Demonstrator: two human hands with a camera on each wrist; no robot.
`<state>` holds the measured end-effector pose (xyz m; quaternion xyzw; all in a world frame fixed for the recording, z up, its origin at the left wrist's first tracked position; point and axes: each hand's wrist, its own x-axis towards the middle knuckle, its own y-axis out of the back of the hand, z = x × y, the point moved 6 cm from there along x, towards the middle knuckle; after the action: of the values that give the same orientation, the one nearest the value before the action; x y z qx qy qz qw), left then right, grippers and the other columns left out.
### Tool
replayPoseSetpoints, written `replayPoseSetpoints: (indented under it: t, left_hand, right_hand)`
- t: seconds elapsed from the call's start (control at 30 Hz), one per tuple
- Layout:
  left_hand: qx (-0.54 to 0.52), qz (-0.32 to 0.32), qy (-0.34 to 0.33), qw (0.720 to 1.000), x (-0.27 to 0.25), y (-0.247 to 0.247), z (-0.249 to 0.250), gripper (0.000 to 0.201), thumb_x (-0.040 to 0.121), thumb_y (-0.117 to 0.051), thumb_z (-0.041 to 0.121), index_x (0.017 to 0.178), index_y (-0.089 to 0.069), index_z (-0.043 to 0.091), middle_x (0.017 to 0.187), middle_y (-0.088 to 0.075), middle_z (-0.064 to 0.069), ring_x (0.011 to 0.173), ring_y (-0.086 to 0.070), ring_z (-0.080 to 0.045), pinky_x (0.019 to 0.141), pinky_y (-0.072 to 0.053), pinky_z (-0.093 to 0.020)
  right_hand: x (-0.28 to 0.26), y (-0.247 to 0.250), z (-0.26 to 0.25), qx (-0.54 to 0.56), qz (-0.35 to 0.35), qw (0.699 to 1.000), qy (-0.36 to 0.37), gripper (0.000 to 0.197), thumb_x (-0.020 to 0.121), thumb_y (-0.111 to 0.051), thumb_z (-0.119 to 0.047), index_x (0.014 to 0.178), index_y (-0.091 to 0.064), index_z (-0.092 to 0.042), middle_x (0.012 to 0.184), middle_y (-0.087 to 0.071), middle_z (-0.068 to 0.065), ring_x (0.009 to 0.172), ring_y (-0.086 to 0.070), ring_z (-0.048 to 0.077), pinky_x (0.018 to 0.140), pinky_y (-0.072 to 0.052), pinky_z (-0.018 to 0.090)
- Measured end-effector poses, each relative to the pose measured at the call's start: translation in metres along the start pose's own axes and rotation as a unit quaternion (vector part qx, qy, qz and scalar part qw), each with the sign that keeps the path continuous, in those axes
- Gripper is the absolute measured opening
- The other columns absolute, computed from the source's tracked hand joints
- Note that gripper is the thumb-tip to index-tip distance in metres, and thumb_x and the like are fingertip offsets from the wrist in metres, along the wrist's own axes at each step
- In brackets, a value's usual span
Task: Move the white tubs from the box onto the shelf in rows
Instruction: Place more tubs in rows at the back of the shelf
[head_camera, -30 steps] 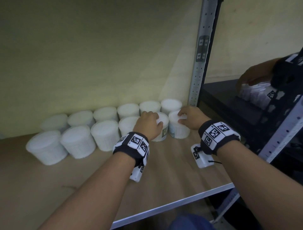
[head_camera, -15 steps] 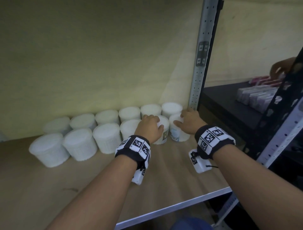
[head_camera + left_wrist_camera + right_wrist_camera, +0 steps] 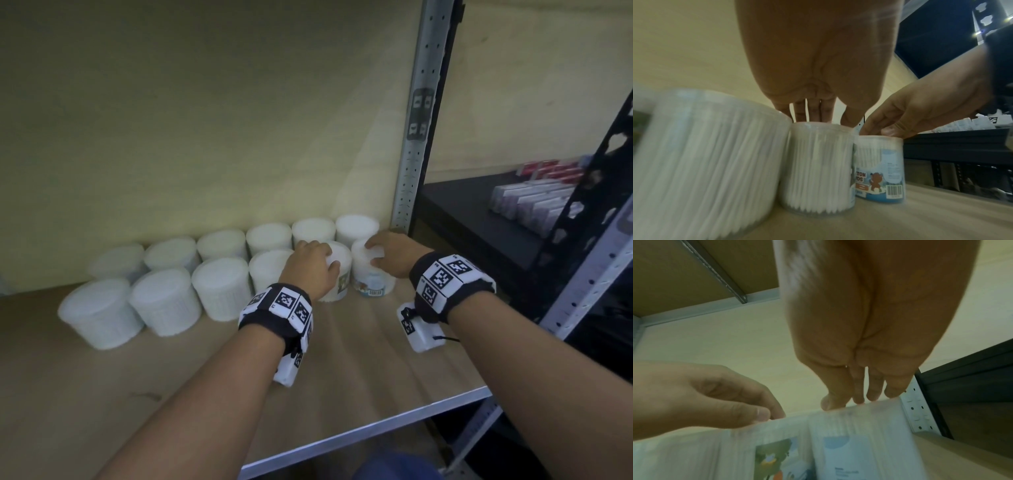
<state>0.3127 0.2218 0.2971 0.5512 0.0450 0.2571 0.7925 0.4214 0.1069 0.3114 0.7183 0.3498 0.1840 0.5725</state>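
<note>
Two rows of white tubs (image 3: 222, 287) stand at the back of the wooden shelf (image 3: 342, 377). My left hand (image 3: 320, 255) grips the top of one front-row tub with a green label (image 3: 339, 281), (image 3: 818, 170), fingers behind and thumb in front. My right hand (image 3: 373, 253) grips the lid of the neighbouring blue-labelled tub (image 3: 371, 284), (image 3: 881, 165), (image 3: 859, 447) at the row's right end. Both tubs stand upright on the shelf, side by side and touching. The box is out of view.
A perforated metal upright (image 3: 414, 137) stands just right of the last tubs. Beyond it a dark shelf (image 3: 479, 219) holds packaged boxes (image 3: 534, 202). The shelf's metal front edge (image 3: 359, 435) runs below my forearms. Bare wood lies in front of the tubs.
Both hands stay on the same two tubs, shifted only slightly. Another person's hand seen at the far-right shelf earlier is gone from view.
</note>
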Motion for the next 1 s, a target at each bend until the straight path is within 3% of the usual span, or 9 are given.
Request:
replayPoseSetpoints:
  t: [0.17, 0.27, 0.4, 0.7, 0.9, 1.0]
  left_hand:
    - [0.001, 0.002, -0.004, 1.0, 0.0, -0.001, -0.001, 0.041, 0.095, -0.049, 0.029, 0.128, -0.056, 0.006, 0.124, -0.058, -0.011, 0.124, -0.043, -0.028, 0.101, -0.041, -0.04]
    - [-0.001, 0.002, -0.003, 1.0, 0.0, -0.001, -0.001, 0.041, 0.095, -0.049, 0.03, 0.128, -0.056, 0.007, 0.124, -0.058, -0.01, 0.124, -0.043, -0.027, 0.101, -0.041, -0.039]
    - [-0.001, 0.005, -0.006, 1.0, 0.0, -0.001, -0.002, 0.041, 0.095, -0.05, 0.03, 0.127, -0.056, 0.007, 0.124, -0.058, -0.01, 0.123, -0.044, -0.027, 0.102, -0.041, -0.038]
    - [-0.002, 0.004, -0.004, 1.0, 0.0, -0.002, -0.002, 0.04, 0.095, -0.05, 0.029, 0.127, -0.056, 0.006, 0.124, -0.058, -0.011, 0.124, -0.042, -0.028, 0.102, -0.04, -0.038]
    - [-0.01, 0.009, -0.006, 1.0, -0.001, -0.001, -0.003, 0.04, 0.095, -0.05, 0.03, 0.126, -0.056, 0.006, 0.125, -0.058, -0.01, 0.124, -0.042, -0.027, 0.103, -0.039, -0.037]
    - [-0.008, 0.01, -0.007, 1.0, -0.001, -0.002, -0.003, 0.04, 0.095, -0.05, 0.029, 0.127, -0.056, 0.006, 0.126, -0.058, -0.01, 0.124, -0.042, -0.027, 0.104, -0.038, -0.037]
  right_hand:
    - [0.002, 0.003, 0.001, 0.033, 0.025, 0.999, -0.012, 0.045, 0.092, -0.05, -0.017, 0.137, -0.046, -0.02, 0.148, -0.037, 0.009, 0.136, -0.037, 0.028, 0.111, -0.035, 0.035]
    - [0.002, 0.001, 0.001, -0.005, 0.049, 0.998, -0.026, 0.046, 0.095, -0.05, -0.03, 0.137, -0.045, -0.014, 0.146, -0.036, 0.014, 0.138, -0.029, 0.033, 0.115, -0.027, 0.041]
    - [0.004, -0.003, -0.001, -0.036, 0.029, 0.999, -0.023, 0.05, 0.096, -0.047, -0.037, 0.138, -0.045, -0.01, 0.147, -0.037, 0.015, 0.136, -0.031, 0.033, 0.114, -0.024, 0.04]
    - [0.009, 0.001, 0.002, -0.006, -0.003, 1.0, 0.011, 0.045, 0.095, -0.05, -0.021, 0.14, -0.046, -0.024, 0.15, -0.039, 0.004, 0.137, -0.041, 0.024, 0.113, -0.034, 0.031]
    - [0.007, 0.007, 0.0, 0.039, 0.09, 0.995, 0.023, 0.036, 0.089, -0.058, -0.027, 0.124, -0.059, -0.018, 0.134, -0.051, 0.008, 0.123, -0.051, 0.025, 0.104, -0.041, 0.034]
    - [0.007, 0.004, 0.001, 0.007, 0.091, 0.996, 0.006, 0.039, 0.09, -0.056, -0.032, 0.126, -0.057, -0.016, 0.133, -0.05, 0.01, 0.129, -0.042, 0.028, 0.11, -0.037, 0.04]
